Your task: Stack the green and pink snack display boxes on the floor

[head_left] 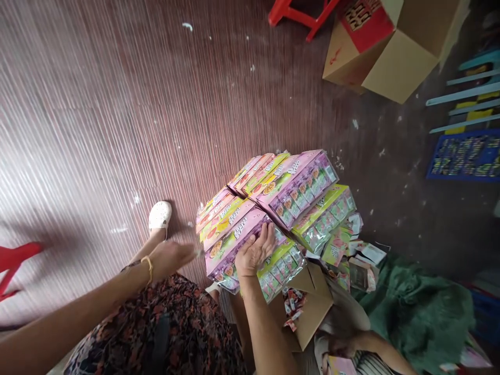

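Observation:
A block of flat pink, yellow and purple cartons [234, 219] with clear fronts stands in two rows below the middle of the head view. Small wrapped packs show through the fronts. My right hand [255, 250] lies with its fingers spread against the front of the nearest purple carton [230, 250]. To the left of the same row is my left hand [174, 258], blurred by motion. Its fingers look stretched out toward the cartons' left end, and I cannot tell whether they touch. A yellow bracelet [148, 269] circles my left wrist. Neither hand grasps anything.
An open cardboard box [312, 307] with small red packs stands just right of my right forearm. Another person's arm [378, 346] reaches in beside a green sack [422, 307]. A larger open box [402, 67], a red stool [297, 15] and a blue crate [464, 156] stand farther off.

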Motion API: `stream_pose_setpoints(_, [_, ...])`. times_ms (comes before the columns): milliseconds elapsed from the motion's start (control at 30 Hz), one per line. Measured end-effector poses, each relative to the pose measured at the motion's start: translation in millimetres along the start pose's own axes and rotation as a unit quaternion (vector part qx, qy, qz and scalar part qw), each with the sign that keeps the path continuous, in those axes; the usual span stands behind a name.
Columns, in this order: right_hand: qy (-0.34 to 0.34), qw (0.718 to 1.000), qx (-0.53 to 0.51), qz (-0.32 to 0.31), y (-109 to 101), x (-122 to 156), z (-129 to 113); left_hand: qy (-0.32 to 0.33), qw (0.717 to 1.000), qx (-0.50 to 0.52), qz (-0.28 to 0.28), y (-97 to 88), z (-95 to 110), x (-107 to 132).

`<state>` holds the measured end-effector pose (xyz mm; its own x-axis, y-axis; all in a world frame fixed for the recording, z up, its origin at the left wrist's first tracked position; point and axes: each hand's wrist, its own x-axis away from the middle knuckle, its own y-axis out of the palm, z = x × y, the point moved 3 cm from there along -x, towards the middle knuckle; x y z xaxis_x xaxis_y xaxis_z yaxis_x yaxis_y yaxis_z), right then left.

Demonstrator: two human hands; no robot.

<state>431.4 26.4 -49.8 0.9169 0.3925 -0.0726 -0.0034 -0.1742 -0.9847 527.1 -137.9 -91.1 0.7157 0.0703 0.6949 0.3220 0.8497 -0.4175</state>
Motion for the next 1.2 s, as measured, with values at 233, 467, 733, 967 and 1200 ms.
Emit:
stream_pose_setpoints(233, [-0.015, 1.000, 0.016, 0.021, 1.3, -2.0, -1.0, 0.023, 0.998, -0.016, -0.060, 8.9, 20.4, -84.7])
stream_pose_setpoints(467, [-0.026, 0.999, 0.019, 0.042, 2.6, -1.5, -1.0, 0.010, 0.997, 0.005, -0.082, 23.8, -41.0, -32.4])
stream_pose_setpoints(733, [-0.033, 0.998, 0.021, 0.041, 1.9, -3.4, 7.1, 0.015, 0.996, 0.056, -0.068, 44.9, -27.5, -111.9])
stream_pose_setpoints(967, [-0.047, 0.998, 0.010, 0.044, 3.2, -2.2, 7.2, 0.008, 0.987, -0.014, -0.160, 57.5, -69.5, -60.9])
stream_pose_setpoints(1200, [-0.062, 0.996, 0.017, 0.054, 0.7, -0.7, 17.7, 0.018, 0.979, -0.004, -0.202, 72.9, -74.3, -134.7])
